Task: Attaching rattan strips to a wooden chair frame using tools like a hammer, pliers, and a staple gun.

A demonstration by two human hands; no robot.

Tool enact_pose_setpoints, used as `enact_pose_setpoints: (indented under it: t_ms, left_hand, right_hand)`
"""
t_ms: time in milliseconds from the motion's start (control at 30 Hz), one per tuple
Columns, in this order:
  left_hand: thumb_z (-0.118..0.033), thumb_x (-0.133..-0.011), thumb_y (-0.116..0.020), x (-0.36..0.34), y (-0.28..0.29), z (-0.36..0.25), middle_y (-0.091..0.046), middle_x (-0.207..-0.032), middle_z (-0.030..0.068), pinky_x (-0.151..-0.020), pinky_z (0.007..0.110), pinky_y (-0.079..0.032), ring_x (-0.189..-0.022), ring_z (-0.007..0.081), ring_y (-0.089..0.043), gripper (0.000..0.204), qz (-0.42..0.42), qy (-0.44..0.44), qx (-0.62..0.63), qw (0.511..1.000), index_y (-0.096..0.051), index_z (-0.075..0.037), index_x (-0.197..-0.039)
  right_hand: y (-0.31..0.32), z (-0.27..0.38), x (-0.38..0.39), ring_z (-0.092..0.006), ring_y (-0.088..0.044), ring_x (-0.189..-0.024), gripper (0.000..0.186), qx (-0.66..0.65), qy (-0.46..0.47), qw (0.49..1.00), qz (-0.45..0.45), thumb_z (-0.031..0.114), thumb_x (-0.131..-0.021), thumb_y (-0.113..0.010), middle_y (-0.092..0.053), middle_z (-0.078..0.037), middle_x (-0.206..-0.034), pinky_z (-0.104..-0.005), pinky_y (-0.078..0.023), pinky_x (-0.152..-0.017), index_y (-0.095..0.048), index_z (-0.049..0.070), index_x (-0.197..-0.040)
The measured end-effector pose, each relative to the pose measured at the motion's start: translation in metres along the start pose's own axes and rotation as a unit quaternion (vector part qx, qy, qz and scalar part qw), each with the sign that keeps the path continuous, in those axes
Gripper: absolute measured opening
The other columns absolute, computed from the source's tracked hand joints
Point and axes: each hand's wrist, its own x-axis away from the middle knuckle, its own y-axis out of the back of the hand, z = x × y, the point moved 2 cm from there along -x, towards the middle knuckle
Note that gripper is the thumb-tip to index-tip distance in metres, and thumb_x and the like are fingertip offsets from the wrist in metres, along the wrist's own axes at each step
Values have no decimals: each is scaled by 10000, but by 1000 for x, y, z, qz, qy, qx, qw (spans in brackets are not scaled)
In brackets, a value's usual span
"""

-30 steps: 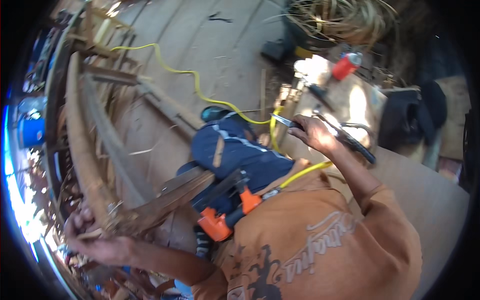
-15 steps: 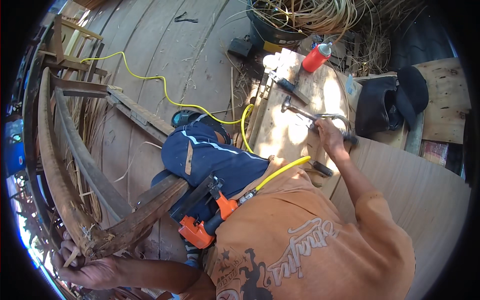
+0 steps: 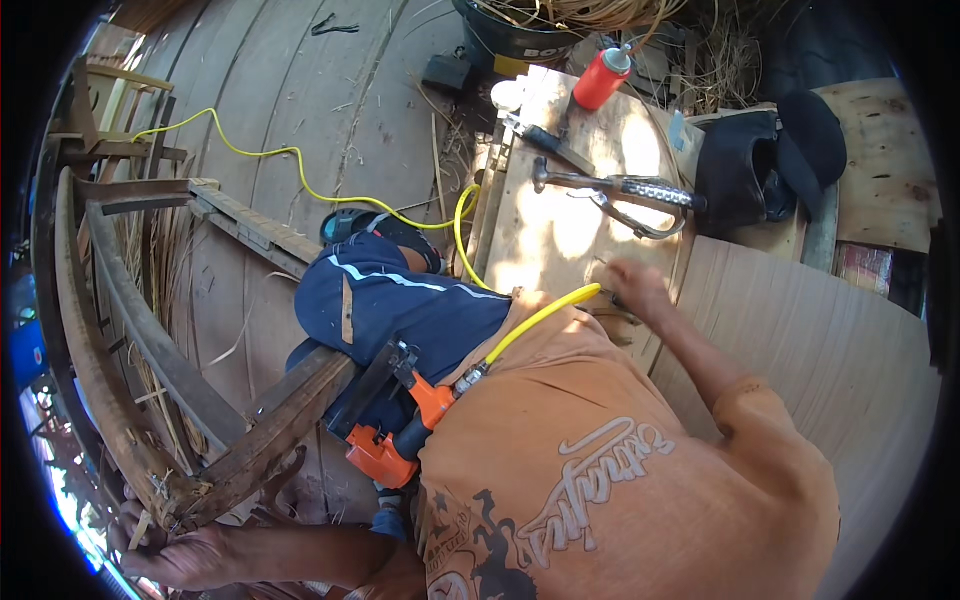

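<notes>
At the lower left my left hand (image 3: 185,555) is closed on a thin pale strip (image 3: 140,528), beside the corner of a worn wooden furniture frame (image 3: 125,400). My right hand (image 3: 642,290) is at the near side of the wooden work surface (image 3: 540,235), fingers curled over a dark handle mostly hidden beneath them. Beyond it lie a hammer (image 3: 600,184) and a tool with curved handles (image 3: 650,228). An orange and black air nailer (image 3: 385,455) rests by my thigh, joined to a yellow hose (image 3: 545,322).
A red bottle (image 3: 602,80) stands on the board's far end. A dark bag (image 3: 738,170) and a black cap (image 3: 812,140) lie to the right. Coiled fibres fill a black bucket (image 3: 515,40). The hose crosses the plank floor (image 3: 290,90); a wooden sheet (image 3: 800,350) lies at right.
My right hand has let go of the hammer and come nearer, over the dark handle. The left hand keeps its hold on the strip. The whole view has shifted slightly.
</notes>
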Motion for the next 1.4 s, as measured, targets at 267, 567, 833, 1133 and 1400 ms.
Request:
enact_pose_setpoints:
  t_ms: [267, 567, 833, 1133, 1400]
  left_hand:
    - [-222, -909, -479, 9, -12, -2, -550, -763, 131, -830, 393, -474, -754, 216, -551, 279, 62, 60, 139, 986, -544, 42, -974]
    - [-318, -870, -578, 21, -25, -6, -459, -640, 55, -850, 437, -454, -677, 187, -486, 325, -49, 53, 158, 985, -582, 1, -930]
    - [-307, -928, -473, 25, -31, -15, -451, -678, 57, -778, 376, -462, -671, 166, -460, 357, -85, 14, 51, 995, -508, 43, -987]
    - [-292, -944, -474, 34, -28, -27, -531, -843, 74, -609, 256, -398, -656, 151, -457, 340, -90, 0, 67, 994, -519, 32, -1041]
    - [-366, -927, -494, 35, -51, -26, -514, -817, 90, -710, 319, -447, -728, 171, -477, 375, -127, 23, 121, 984, -516, -1, -1012]
  right_hand:
    - [-61, 5, 56, -261, -506, -934, 253, 160, 123, 979, 16, 290, -789, -526, -516, -55, -987, -402, -438, -731, -566, 158, -1002]
    - [-16, 12, 36, -329, -565, -807, 255, 16, 12, 999, 44, 220, -776, -603, -549, -148, -942, -412, -453, -710, -555, 36, -946]
    - [78, 107, 0, -136, -576, -726, 275, -451, -2, 866, 216, 212, -853, -525, -586, -107, -903, -265, -475, -646, -557, 1, -1027]
    - [68, 254, 30, -130, -583, -762, 223, -428, 122, 782, 437, 94, -854, -600, -568, -25, -800, -270, -473, -686, -546, 30, -1061]
    - [27, 382, 39, -376, -530, -867, 237, -255, 454, 829, 202, 17, -859, -450, -522, -183, -914, -424, -432, -785, -443, 30, -1095]
